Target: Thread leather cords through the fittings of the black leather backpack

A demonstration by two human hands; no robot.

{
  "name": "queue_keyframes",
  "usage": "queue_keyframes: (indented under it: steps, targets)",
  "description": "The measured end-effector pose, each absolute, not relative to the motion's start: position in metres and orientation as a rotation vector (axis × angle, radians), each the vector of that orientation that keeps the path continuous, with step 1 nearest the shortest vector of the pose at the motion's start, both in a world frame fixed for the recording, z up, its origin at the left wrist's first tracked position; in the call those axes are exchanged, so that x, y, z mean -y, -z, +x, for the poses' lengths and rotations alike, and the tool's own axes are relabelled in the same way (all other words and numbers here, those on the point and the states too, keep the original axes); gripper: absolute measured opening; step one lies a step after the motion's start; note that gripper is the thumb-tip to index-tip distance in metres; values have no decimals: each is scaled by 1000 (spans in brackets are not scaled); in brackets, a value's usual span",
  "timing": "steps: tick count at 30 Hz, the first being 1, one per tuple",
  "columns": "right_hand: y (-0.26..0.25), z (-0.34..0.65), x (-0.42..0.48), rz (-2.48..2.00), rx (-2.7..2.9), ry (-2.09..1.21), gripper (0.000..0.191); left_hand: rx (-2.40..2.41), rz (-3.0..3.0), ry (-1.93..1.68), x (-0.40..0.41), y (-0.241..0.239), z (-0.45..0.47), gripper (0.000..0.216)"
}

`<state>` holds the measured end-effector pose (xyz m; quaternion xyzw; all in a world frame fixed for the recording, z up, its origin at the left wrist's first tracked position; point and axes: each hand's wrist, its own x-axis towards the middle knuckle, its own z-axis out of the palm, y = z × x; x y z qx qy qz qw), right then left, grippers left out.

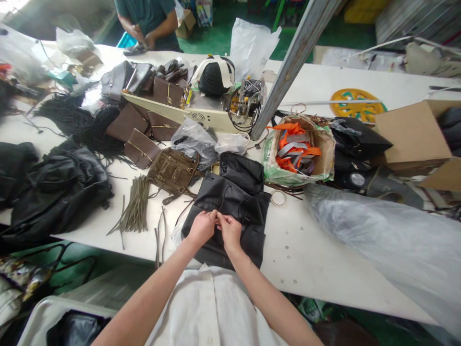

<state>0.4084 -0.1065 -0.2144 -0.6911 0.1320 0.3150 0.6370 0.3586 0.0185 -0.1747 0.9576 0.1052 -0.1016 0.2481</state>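
Note:
A black bag [205, 194] with side-release buckles lies flat on the table in front of me, its top part folded back toward the far side. Over its middle, my left hand [204, 227] and my right hand [229, 229] meet with their fingertips pinched together, just below a black buckle [217, 203]. Whatever is between the fingertips is too small and hidden to make out. A second buckle [247, 216] sits right of my right hand. To the left lie an olive-brown bag [173, 173] and a bundle of olive cords [135, 206].
A cream-coloured machine [209, 115] stands behind the bag, near a slanted metal post [288, 72]. On the right are a sack [268, 166] of orange scraps, clear plastic sheeting [378, 230] and a cardboard box [418, 129]. Black bags [61, 187] lie left. Another person [149, 24] stands across the table.

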Motion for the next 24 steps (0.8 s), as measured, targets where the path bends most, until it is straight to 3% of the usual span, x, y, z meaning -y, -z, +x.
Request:
queue_keyframes:
  steps: [7,24]
  targets:
    - [202,418,113,-1368,-407,-831,51,-289,2629,288,-19,169,359,22]
    - [215,413,113,-1373,-316,-852,50,-366,2579,277,-21,169,356,16]
